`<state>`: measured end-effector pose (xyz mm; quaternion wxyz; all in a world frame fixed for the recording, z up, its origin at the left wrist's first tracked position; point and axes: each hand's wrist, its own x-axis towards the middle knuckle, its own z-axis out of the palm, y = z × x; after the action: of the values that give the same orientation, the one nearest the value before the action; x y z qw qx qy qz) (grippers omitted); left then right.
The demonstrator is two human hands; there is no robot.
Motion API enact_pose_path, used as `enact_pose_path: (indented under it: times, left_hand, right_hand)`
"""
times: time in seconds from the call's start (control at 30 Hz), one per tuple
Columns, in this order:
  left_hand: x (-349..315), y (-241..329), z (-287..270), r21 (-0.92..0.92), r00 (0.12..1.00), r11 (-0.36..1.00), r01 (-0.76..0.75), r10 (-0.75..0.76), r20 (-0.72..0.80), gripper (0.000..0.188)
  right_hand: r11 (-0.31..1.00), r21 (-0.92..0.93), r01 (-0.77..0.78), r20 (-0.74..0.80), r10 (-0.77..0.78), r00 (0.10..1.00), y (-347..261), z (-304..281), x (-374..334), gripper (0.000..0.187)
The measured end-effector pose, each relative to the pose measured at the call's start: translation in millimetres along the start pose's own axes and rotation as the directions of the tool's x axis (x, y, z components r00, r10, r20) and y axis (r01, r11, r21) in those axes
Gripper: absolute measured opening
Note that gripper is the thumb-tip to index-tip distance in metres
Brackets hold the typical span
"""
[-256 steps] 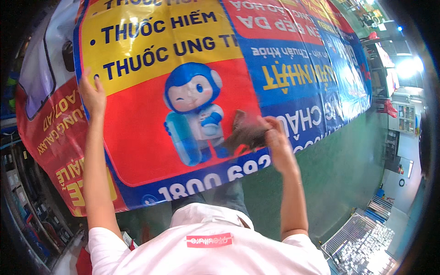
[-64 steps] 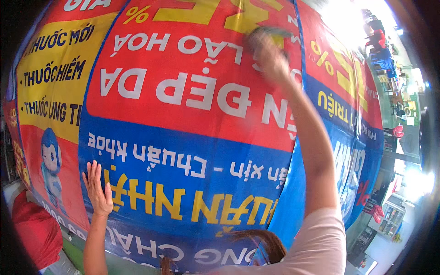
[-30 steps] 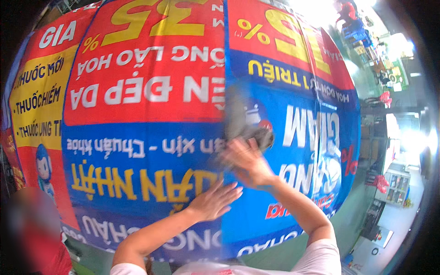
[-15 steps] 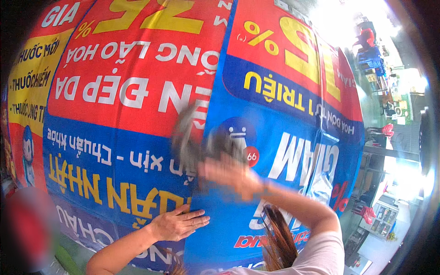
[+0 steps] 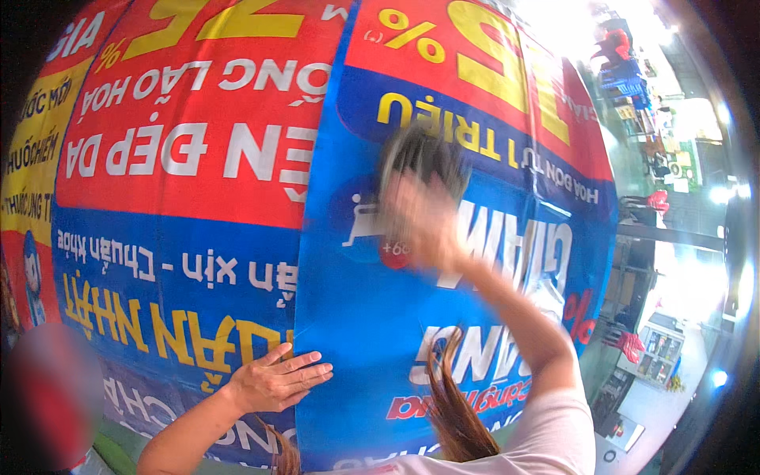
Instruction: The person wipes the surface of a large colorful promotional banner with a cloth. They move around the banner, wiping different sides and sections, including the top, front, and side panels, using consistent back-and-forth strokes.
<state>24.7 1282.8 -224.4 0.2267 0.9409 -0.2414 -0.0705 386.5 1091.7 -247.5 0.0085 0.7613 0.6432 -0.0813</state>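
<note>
A large printed banner [image 5: 356, 309] in blue, red and yellow panels, with upside-down lettering, spreads in front of me. My left hand [image 5: 273, 381] lies flat on its lower part, fingers stretched out, at the seam between two panels. Farther up and to the right, my right hand [image 5: 419, 218] is smeared by motion. Under and beyond its fingers is a dark grey thing [image 5: 431, 158], also blurred; it looks like a bunched cloth, held against the banner over the blue panel. The exact kind cannot be made out.
Long strands of hair [image 5: 459, 412] hang in front of the banner at the lower middle. A blurred red shape [image 5: 55, 396] is at the lower left. Along the right are shelves [image 5: 661, 348], a stack of blue items [image 5: 625, 87] and bright lights.
My right hand has swept up and to the right across the banner with the dark grey cloth-like thing. My left hand stays flat near the seam. The whole view has shifted slightly.
</note>
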Motion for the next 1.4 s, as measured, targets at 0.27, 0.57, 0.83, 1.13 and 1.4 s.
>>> enact_pose_path:
  times: [0.27,0.57,0.83,1.13,1.4]
  left_hand:
    - [3,0,-1,0.063,0.999,0.998,0.001,-0.004,0.041,0.045]
    - [2,1,-2,0.016,1.0,1.0,0.013,-0.013,-0.006,0.051]
    - [2,3,-1,-0.022,0.999,0.999,0.032,-0.032,0.006,0.047]
    - [-2,0,6,-0.079,0.992,0.996,-0.032,0.022,-0.123,0.05]
    - [-31,-6,7,-0.17,0.913,0.979,-0.112,0.034,-0.407,0.048]
  right_hand:
    - [0.963,0.166,-0.214,-0.11,0.234,0.966,115,30,-63,0.056]
    - [0.956,-0.005,-0.294,0.001,0.294,0.956,-69,-8,-75,0.073]
    - [0.785,-0.53,-0.321,0.202,0.484,0.851,-71,9,-127,0.056]
    - [0.978,0.192,-0.085,-0.351,0.149,0.924,-182,19,-15,0.051]
    - [0.269,-0.122,-0.955,-0.095,0.955,0.281,-181,54,-150,0.054]
